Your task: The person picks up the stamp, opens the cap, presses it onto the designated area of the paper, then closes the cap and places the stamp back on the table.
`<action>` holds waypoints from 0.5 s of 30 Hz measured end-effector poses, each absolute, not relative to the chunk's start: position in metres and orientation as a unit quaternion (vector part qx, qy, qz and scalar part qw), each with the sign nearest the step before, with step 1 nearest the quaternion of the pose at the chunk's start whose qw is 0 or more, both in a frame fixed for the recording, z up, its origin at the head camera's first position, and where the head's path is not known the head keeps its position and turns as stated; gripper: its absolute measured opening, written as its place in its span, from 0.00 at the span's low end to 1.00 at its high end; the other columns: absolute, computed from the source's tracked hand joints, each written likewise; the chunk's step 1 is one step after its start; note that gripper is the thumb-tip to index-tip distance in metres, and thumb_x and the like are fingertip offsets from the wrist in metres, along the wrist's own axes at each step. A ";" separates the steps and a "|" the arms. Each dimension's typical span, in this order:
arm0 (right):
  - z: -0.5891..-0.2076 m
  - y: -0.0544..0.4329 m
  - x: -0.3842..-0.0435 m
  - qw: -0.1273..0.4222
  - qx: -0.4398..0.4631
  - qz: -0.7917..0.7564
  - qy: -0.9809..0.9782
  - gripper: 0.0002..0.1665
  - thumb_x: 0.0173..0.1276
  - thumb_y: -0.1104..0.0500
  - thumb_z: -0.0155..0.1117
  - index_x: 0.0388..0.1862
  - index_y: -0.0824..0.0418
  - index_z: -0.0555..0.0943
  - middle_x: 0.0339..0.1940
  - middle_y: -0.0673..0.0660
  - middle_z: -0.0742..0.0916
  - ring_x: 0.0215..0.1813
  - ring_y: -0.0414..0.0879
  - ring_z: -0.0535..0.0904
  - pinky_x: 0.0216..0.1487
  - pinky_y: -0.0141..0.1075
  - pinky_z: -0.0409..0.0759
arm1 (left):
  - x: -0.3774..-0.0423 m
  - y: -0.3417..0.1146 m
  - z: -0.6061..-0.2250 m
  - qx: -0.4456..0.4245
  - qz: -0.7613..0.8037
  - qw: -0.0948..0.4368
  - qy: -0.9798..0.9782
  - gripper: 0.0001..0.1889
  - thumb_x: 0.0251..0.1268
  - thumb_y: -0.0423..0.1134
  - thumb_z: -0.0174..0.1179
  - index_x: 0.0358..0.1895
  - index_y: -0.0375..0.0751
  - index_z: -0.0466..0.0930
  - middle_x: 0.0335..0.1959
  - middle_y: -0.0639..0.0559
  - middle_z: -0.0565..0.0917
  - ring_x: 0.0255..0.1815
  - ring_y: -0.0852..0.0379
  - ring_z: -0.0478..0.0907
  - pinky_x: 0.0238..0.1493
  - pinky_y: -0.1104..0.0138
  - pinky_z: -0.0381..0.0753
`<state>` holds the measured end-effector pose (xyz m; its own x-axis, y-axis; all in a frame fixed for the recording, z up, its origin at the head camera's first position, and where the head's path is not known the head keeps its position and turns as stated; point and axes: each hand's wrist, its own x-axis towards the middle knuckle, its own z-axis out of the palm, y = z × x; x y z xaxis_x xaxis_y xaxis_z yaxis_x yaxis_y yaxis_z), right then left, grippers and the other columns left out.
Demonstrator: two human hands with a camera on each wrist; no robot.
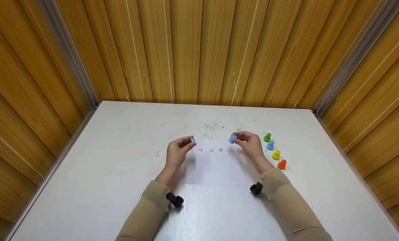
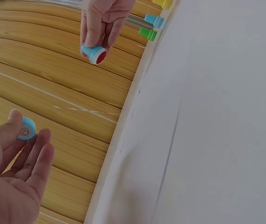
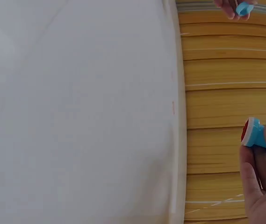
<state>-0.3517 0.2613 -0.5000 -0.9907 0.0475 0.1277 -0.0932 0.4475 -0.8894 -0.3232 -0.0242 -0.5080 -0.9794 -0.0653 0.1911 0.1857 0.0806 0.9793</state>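
Observation:
My left hand (image 1: 176,154) pinches a small round blue cap (image 2: 27,129) between thumb and fingers; a little printed picture shows on its face in the left wrist view. Opposite it, my right hand (image 1: 253,147) holds a blue toy stamp (image 3: 253,132) by its handle, its red stamping face uncovered and turned sideways towards the left hand. Both hands are above the far part of a white sheet of paper (image 1: 213,172), apart from each other. Three small reddish prints (image 1: 212,150) run in a row across the paper between them.
Right of my right hand stand a green stamp (image 1: 267,137), a blue stamp (image 1: 270,145), a yellow stamp (image 1: 276,155) and an orange stamp (image 1: 282,164) in a slanting row. Dark smudges (image 1: 210,127) mark the white table (image 1: 126,140) behind the paper. Wood-patterned walls (image 1: 186,50) enclose it.

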 end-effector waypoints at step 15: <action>-0.511 0.268 -0.368 -0.040 -0.010 0.425 -0.904 0.14 0.66 0.64 0.74 0.50 0.60 0.88 0.49 0.59 0.90 0.52 0.50 0.83 0.59 0.40 0.83 | -0.325 -0.027 -0.512 -0.032 -0.671 0.064 -0.738 0.16 0.65 0.31 0.70 0.55 0.32 0.86 0.50 0.39 0.89 0.50 0.50 0.89 0.51 0.68 0.89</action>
<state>-0.3684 0.2682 -0.5107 -0.9966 -0.0169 -0.0812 0.0517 0.6390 -0.7675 -0.3246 -0.0266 -0.5122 -0.9897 -0.0382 0.1381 0.1339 0.0962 0.9863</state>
